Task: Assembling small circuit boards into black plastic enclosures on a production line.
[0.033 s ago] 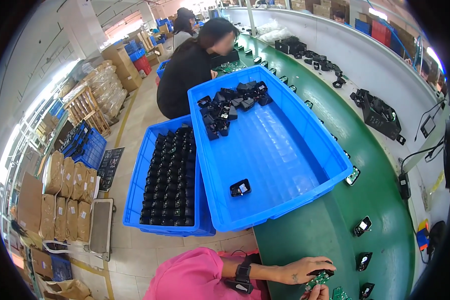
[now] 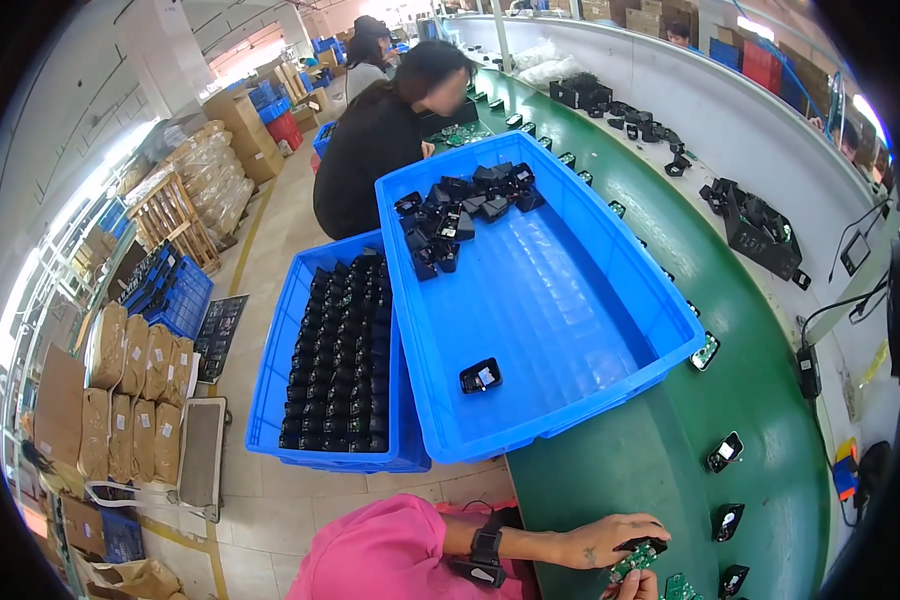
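At the lower edge, my left hand [image 2: 605, 541] is closed around a small black plastic housing [image 2: 642, 545], its fingers curled over the top. Just below it, my right hand [image 2: 638, 586] pinches a green circuit board [image 2: 630, 562] against the housing's open side. Whether the board sits inside the housing or only touches it, I cannot tell. Only the fingers of my right hand show. Beside them, more green circuit boards [image 2: 680, 587] lie on the green belt [image 2: 610, 480], partly cut off by the picture's edge.
A large blue crate [image 2: 560, 440] with black housings [image 2: 455, 220] stands ahead; another blue crate [image 2: 270, 400] at its left holds stacked rows of them. Several black housings [image 2: 726, 452] line the belt. A black box [image 2: 760, 235] is at right. A co-worker [image 2: 370, 150] sits beyond the crates.
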{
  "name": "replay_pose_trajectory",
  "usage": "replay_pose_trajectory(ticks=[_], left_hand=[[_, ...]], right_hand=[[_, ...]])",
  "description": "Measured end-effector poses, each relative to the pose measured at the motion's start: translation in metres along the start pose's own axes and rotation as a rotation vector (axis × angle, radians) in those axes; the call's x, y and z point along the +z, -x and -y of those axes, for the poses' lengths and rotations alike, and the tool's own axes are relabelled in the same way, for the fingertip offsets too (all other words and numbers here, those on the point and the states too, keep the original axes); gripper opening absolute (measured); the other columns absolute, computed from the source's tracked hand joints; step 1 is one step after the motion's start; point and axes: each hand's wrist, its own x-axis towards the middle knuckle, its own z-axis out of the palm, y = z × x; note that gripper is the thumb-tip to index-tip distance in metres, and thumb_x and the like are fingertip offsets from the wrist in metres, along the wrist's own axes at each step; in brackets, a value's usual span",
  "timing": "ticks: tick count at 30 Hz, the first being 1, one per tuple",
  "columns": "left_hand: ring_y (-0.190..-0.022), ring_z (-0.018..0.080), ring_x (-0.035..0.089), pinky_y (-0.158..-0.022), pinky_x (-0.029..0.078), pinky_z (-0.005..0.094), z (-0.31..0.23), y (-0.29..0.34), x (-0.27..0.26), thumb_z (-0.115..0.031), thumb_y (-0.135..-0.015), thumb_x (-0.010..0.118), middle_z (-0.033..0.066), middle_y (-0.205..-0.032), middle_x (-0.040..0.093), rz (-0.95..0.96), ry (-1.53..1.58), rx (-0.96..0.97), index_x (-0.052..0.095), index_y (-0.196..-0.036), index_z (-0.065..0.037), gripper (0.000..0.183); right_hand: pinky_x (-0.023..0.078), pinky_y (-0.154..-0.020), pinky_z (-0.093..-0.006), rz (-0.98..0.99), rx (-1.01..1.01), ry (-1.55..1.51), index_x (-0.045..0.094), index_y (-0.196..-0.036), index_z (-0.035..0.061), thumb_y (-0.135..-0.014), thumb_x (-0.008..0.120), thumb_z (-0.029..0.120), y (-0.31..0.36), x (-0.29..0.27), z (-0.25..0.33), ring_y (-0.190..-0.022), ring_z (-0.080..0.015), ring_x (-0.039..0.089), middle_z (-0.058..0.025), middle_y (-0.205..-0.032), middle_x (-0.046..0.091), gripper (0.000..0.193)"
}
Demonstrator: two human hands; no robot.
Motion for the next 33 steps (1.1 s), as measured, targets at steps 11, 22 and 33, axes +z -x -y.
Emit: replay_pose_trajectory(ticks=[11, 22, 33], left_hand=[[-0.102, 0.0336, 0.065, -0.082, 0.051, 0.0401, -0.002, 0.004, 0.002, 0.004, -0.085, 0.057, 0.0154, -0.114, 0.064, 0.099, 0.123, -0.119, 0.053, -0.131, -0.007, 0.047], [-0.107, 0.0366, 0.064, -0.087, 0.052, 0.0407, 0.000, 0.009, 0.010, 0.005, -0.082, 0.057, 0.0178, -0.118, 0.064, 0.169, 0.106, -0.108, 0.054, -0.131, -0.005, 0.050], [-0.106, 0.0370, 0.064, -0.087, 0.052, 0.0408, 0.000, 0.018, 0.018, 0.004, -0.084, 0.054, 0.0181, -0.122, 0.064, 0.084, 0.105, -0.248, 0.052, -0.135, -0.007, 0.052]], right_hand=[[0.046, -0.054, -0.0278, 0.043, 0.063, -0.224, 0.061, -0.102, -0.0016, -0.095, 0.058, 0.008, -0.003, -0.006, -0.009, -0.061, -0.0128, 0.056, -0.0079, -0.077, 0.064, 0.012], [0.046, -0.055, -0.0297, 0.072, -0.084, 0.107, 0.061, -0.103, -0.0015, -0.098, 0.058, 0.020, 0.003, -0.013, -0.007, -0.061, -0.0136, 0.055, -0.0079, -0.077, 0.061, 0.023], [0.044, -0.046, -0.0295, -0.039, -0.024, -0.007, 0.058, -0.088, -0.0013, -0.098, 0.060, 0.018, 0.007, -0.012, -0.014, -0.052, -0.0134, 0.054, -0.0084, -0.065, 0.059, 0.022]])
